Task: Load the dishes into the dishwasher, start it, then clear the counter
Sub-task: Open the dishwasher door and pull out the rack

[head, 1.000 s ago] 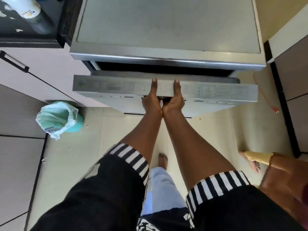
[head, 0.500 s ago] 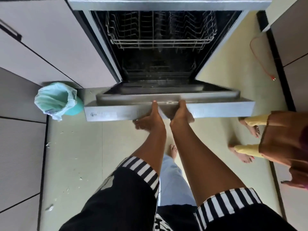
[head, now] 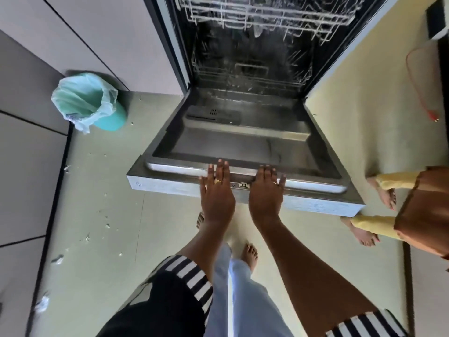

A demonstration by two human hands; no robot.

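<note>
Head view gives me two hands and one dishwasher (head: pixel 245 57). My left hand (head: pixel 217 193) and right hand (head: pixel 266 193) lie side by side, palms down, on the near lip of its single door (head: pixel 243 142). All the fingers are straight and only slightly fanned, with the thumbs angled outward, and they curl round nothing. One gold ring (head: pixel 218 181) sits on a left finger. One small latch (head: pixel 243 185) shows in the gap between the two hands. Past the fingertips the door lies open and close to level, a grey steel-lined tray with a raised rim. One dark detergent compartment (head: pixel 213 115) is set into its far left part. Farther beyond the fingertips the dark tub holds two wire racks, a lower one (head: pixel 250 76) and an upper one (head: pixel 262 18). Both are blurred, so I cannot make out any contents. Well off to the left of my left fingers stands one teal bin (head: pixel 90 100) with a pale liner. To the right of my right fingers, near the door's corner, are another person's two bare feet (head: pixel 386 193), and one orange cable (head: pixel 418 76) trails on the floor farther off.
</note>
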